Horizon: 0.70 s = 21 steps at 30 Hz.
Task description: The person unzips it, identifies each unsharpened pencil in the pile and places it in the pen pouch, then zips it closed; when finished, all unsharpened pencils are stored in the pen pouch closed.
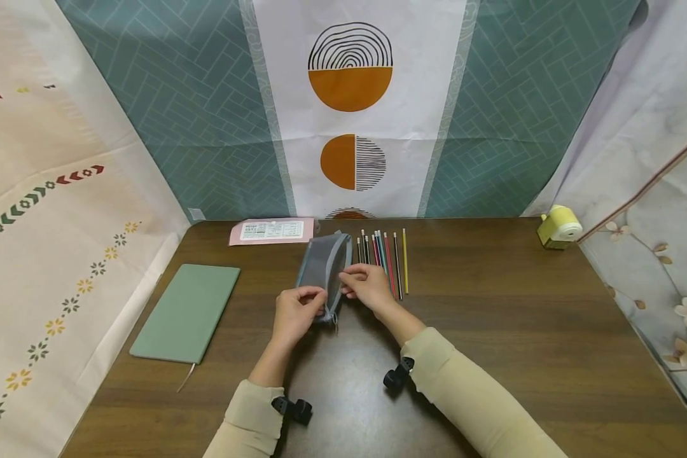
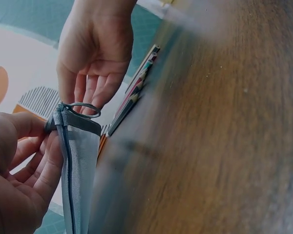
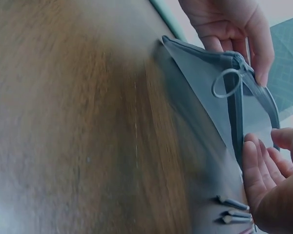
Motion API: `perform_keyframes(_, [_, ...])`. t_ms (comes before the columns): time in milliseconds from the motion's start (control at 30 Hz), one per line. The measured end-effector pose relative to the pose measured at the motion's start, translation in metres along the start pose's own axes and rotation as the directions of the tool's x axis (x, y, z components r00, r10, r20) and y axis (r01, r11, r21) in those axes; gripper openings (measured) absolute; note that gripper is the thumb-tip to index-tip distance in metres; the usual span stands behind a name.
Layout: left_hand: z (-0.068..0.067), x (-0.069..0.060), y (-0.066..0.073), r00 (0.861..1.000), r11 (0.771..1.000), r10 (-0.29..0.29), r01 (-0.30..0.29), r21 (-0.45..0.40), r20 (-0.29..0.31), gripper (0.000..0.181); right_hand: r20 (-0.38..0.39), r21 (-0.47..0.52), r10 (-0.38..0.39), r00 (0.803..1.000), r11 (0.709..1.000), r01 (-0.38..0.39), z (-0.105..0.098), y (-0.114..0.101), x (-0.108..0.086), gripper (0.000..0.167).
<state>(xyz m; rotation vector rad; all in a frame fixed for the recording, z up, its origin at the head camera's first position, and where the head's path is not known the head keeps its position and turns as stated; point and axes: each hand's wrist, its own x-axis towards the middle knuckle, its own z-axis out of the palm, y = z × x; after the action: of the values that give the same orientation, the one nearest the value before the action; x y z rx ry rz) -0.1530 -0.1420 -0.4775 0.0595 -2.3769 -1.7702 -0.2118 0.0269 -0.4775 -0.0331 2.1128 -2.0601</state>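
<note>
A grey mesh zip pouch (image 1: 316, 261) stands on the table with its zipped mouth parted toward the right. My left hand (image 1: 296, 313) pinches the pouch's near end, close to the zip, as the left wrist view also shows. Along the mouth, my right hand (image 1: 372, 289) holds the edge between thumb and fingers. A ring-shaped zip pull (image 3: 225, 83) hangs from the near corner. Several pencils (image 1: 404, 261) lie side by side just right of the pouch, partly hidden behind my right hand. The pouch's inside is mostly out of sight.
To the left lies a green notebook (image 1: 186, 312) with a ribbon marker. A pink packet (image 1: 271, 231) with a white label is at the table's back edge. A small yellow-green object (image 1: 560, 227) stands in the far right corner. Patterned cloths hang around the table.
</note>
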Motion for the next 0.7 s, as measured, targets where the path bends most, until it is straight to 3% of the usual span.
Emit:
perform_keyframes(300, [-0.004,-0.001,0.0,1.0,1.0,0.0,0.0,0.01,-0.009,0.009,-0.029,-0.018,-0.015,0.999,1.0,0.014,-0.021,0.003,0.003,0.019])
perform_keyframes(700, [-0.004,0.001,-0.002,1.0,1.0,-0.006,0.007,0.018,-0.014,0.008,-0.099,-0.017,-0.014,0.995,1.0,0.012,-0.066,0.003,0.008,0.022])
